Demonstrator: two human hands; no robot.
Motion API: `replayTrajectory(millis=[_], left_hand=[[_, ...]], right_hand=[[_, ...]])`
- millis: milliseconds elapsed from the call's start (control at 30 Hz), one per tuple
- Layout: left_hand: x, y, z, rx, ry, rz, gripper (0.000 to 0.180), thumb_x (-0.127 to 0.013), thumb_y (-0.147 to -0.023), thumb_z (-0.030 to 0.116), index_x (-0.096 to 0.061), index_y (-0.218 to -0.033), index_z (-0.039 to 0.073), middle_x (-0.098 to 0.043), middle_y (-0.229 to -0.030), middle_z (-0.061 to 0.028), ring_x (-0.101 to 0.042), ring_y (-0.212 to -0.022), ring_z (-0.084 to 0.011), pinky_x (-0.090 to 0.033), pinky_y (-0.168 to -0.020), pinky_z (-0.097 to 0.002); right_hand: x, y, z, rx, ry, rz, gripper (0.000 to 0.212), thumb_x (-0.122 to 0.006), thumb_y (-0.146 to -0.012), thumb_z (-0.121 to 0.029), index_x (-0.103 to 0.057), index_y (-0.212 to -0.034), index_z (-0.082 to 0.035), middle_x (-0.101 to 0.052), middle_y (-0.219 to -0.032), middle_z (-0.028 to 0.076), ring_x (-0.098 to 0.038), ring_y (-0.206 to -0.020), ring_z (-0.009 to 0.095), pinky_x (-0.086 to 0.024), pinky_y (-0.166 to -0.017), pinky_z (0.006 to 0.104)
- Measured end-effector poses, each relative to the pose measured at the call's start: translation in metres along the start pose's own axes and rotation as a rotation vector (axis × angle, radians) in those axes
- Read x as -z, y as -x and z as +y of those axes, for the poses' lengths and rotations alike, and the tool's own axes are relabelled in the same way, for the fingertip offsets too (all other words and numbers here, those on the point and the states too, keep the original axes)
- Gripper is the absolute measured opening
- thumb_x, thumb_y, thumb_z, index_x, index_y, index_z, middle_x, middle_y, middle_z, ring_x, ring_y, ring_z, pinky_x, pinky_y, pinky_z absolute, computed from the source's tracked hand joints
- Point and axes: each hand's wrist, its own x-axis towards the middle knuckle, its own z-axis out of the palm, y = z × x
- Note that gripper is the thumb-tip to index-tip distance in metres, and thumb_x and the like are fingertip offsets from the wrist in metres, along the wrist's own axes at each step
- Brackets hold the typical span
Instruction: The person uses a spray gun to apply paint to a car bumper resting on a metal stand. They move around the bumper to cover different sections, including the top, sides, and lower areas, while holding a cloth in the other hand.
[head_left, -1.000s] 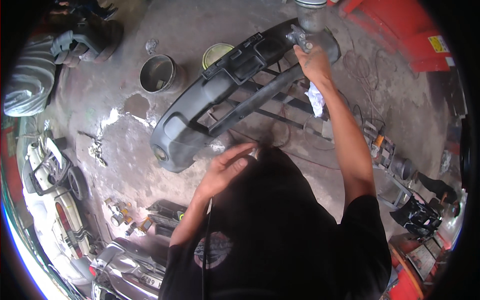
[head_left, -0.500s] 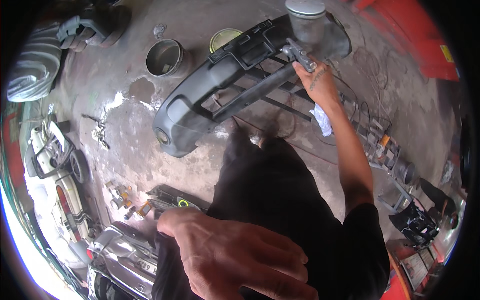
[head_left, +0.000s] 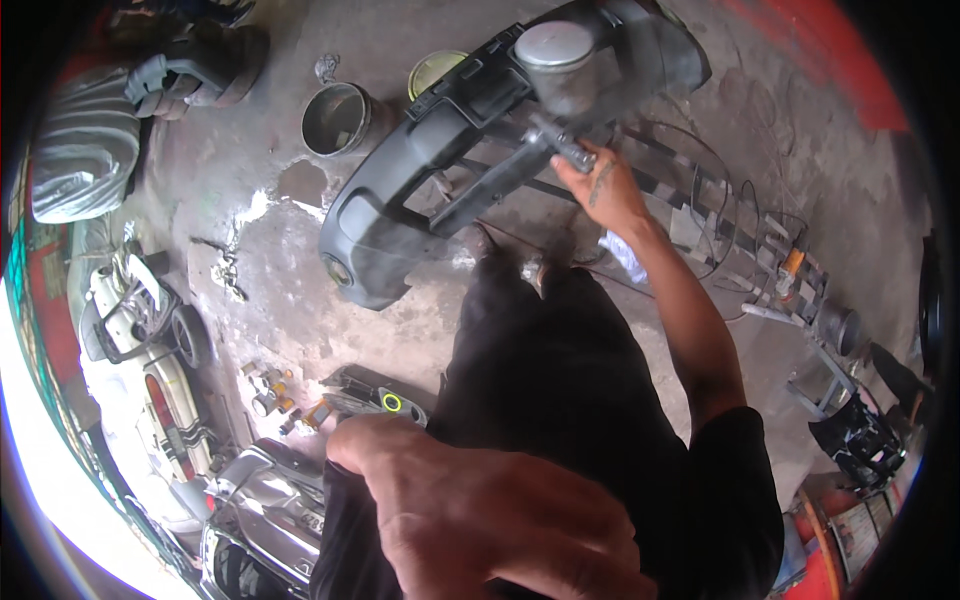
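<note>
A worker's right hand [head_left: 603,190] has its grip clamped on a grey metal spray gun [head_left: 565,146], right of centre in the upper half of the frame. The gun carries a cylindrical cup [head_left: 553,72] capped by a smooth, silvery round lid. Behind it a long, curved, matte dark-grey plastic vehicle bumper [head_left: 440,140], moulded with recesses and rectangular openings, slants from centre left to the upper right; whether gun and bumper touch is unclear from this angle. The cup covers part of the bumper, whose right end is blurred.

The left hand [head_left: 500,500], its back toward the camera, fills the bottom centre; its fingertips are hidden, so there is no telling whether its grip is apart or together. With the worker's black trousers [head_left: 560,370], it blocks much of the lower frame.

On the rough, stained concrete floor [head_left: 290,330], a round dark bucket [head_left: 328,106] and a yellowish disc-shaped lid [head_left: 430,75] sit just beside the bumper's upper left. A crumpled white cloth [head_left: 624,257] shows beside the right forearm, near thin dark looping cables [head_left: 733,240]. A cream-white scooter [head_left: 160,400] lines the left edge, below a shiny, ridged grey bundle [head_left: 85,160].
</note>
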Motion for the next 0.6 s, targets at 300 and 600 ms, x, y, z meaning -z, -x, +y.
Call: replayTrajectory(millis=[300,600], left_hand=[[0.06,0.016,-0.015,0.488,-0.165,-0.514,0.026,-0.071,-0.096,0.014,-0.061,-0.116,-0.001,-0.065,-0.124,-0.0359,-0.069,-0.108,-0.0507,-0.059,-0.089,-0.0563],[0.181,0.199,-0.092,1.39,-0.779,-0.196,0.041,-0.069,-0.098,0.011,-0.063,-0.138,0.007,-0.069,-0.128,-0.0164,-0.067,-0.12,-0.0268,-0.053,-0.101,-0.038]], right_hand=[[-0.002,0.023,0.044,-0.115,-0.08,0.233,0.038,-0.071,-0.096,-0.035,-0.072,-0.116,-0.003,-0.073,-0.084,0.023,-0.072,-0.082,0.042,-0.055,-0.075,0.0448],[-0.051,0.063,0.095,0.061,-0.166,0.115,0.043,-0.076,-0.095,-0.035,-0.072,-0.122,-0.003,-0.077,-0.107,0.02,-0.075,-0.099,0.032,-0.056,-0.088,0.0389]])
